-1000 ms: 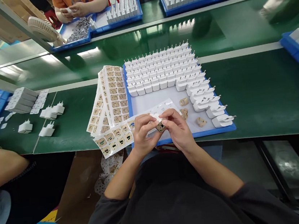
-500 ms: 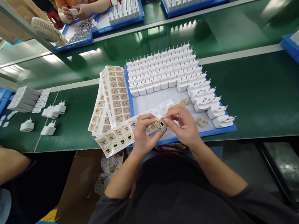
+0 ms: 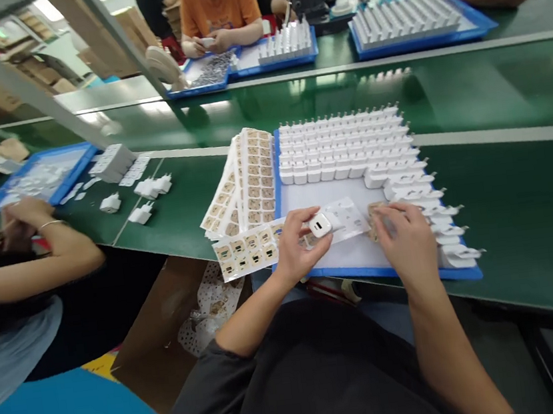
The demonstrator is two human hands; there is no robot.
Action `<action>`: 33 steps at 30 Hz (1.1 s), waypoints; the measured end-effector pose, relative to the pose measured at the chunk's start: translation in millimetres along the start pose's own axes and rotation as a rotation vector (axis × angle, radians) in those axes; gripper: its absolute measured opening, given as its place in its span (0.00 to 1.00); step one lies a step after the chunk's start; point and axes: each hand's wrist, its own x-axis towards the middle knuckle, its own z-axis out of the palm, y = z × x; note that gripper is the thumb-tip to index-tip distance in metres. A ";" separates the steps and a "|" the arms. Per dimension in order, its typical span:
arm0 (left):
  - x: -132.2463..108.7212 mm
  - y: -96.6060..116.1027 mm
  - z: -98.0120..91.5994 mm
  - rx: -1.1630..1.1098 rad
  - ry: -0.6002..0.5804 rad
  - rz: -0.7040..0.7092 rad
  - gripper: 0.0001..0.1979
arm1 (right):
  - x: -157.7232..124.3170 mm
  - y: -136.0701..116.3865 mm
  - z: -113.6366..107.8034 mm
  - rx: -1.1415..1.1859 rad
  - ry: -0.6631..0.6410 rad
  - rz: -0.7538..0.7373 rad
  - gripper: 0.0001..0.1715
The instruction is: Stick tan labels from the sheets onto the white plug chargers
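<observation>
My left hand [image 3: 297, 245] grips a white charger plug [image 3: 320, 224] by its sides, its face with a dark port slot turned up towards me. To its right, my right hand [image 3: 407, 234] is closed in a pinch over the tray, with a small tan film piece [image 3: 373, 222] at the fingertips; blur and the fingers hide part of it. A sticker sheet [image 3: 249, 250] lies partly under my left hand, its bare clear end reaching into the blue tray [image 3: 335, 272]. Rows of white charger plugs [image 3: 344, 145] stand in that tray, prongs up.
More sticker sheets [image 3: 257, 176] are fanned left of the tray. Loose plugs [image 3: 141, 213] and a stack of white pieces [image 3: 112, 162] lie farther left, near a co-worker's arm [image 3: 59, 240]. Across the green bench stand other plug trays [image 3: 428, 44], with co-workers behind them.
My right hand has moved away from the plug to the right. The tan covering on the plug's face is gone, leaving it white. The whole view has shifted and tilted.
</observation>
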 end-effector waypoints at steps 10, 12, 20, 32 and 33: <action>22.2 1.1 -103.2 0.262 0.343 0.095 0.20 | -0.3 -8.1 36.7 0.122 -0.378 -0.476 0.17; 31.6 -26.7 -160.1 0.367 0.519 0.022 0.21 | -0.1 -6.0 37.8 0.105 -0.385 -0.468 0.17; 45.4 -107.7 -304.3 0.693 0.729 -0.326 0.19 | -4.0 -15.4 32.4 0.082 -0.380 -0.416 0.16; 57.7 -62.5 -255.4 0.900 0.486 -0.438 0.16 | -3.1 -31.9 31.1 0.032 -0.429 -0.409 0.14; 57.5 -53.7 -233.8 0.869 0.361 -0.392 0.17 | -2.2 -35.6 33.0 0.060 -0.460 -0.418 0.14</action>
